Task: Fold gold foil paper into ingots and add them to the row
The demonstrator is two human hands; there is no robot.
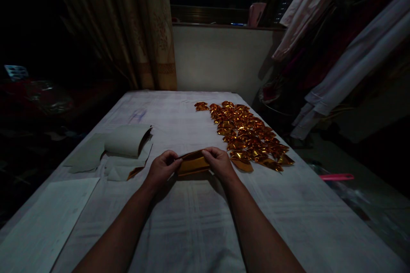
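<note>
Between my two hands is a folded piece of gold foil paper (193, 165), held just above the cloth. My left hand (162, 167) pinches its left end between thumb and fingers. At the right end, my right hand (219, 163) grips it the same way. Right of my hands lies a spread of several shiny folded gold foil pieces (245, 132), shaped like small ingots. On the left sits a loose stack of pale-backed paper sheets (126, 141), the top one curling; a bit of gold shows at a lower edge.
A patterned cloth (192, 222) covers the table. One large white sheet (48, 222) lies at the near left. Behind are a curtain (156, 30) and a sill with a pink jug (256, 13). Clothes (358, 55) hang at right, above a pink handle (336, 177).
</note>
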